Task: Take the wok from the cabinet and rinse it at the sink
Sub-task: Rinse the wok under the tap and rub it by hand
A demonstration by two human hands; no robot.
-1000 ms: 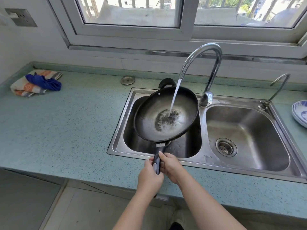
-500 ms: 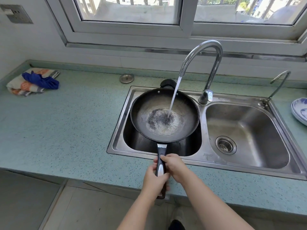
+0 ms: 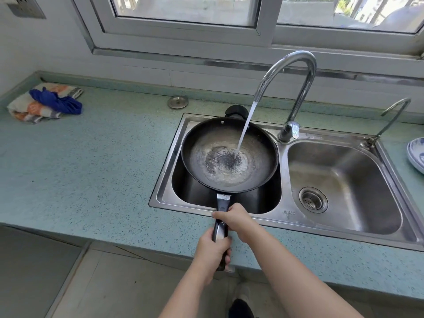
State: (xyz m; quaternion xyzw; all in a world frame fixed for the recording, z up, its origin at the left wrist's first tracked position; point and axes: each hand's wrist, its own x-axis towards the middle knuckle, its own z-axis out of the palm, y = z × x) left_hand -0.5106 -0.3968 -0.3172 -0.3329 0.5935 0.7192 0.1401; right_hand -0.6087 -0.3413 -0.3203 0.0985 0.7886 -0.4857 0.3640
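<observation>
A black wok (image 3: 202, 136) hangs over the left basin of the steel double sink (image 3: 284, 213), roughly level, with water pooling in its middle. The tall curved faucet (image 3: 296, 72) runs a stream into the wok's centre. Both hands grip the wok's long black handle over the sink's front rim. My right hand (image 3: 236, 218) holds it nearer the bowl. My left hand (image 3: 212, 251) holds the end of the handle, closer to me. A small helper handle sticks out at the wok's far side.
The teal speckled counter (image 3: 96, 157) carries a folded cloth with a blue rag (image 3: 46, 103) at the far left and a round metal sink plug (image 3: 177, 102) behind the sink. A small second tap (image 3: 390, 118) and a blue-and-white plate (image 3: 416, 154) are at the right.
The wok has tipped from a tilt towards me to nearly level and shifted slightly left. My hands have spread apart along the handle, the left sliding towards its end. Water keeps running.
</observation>
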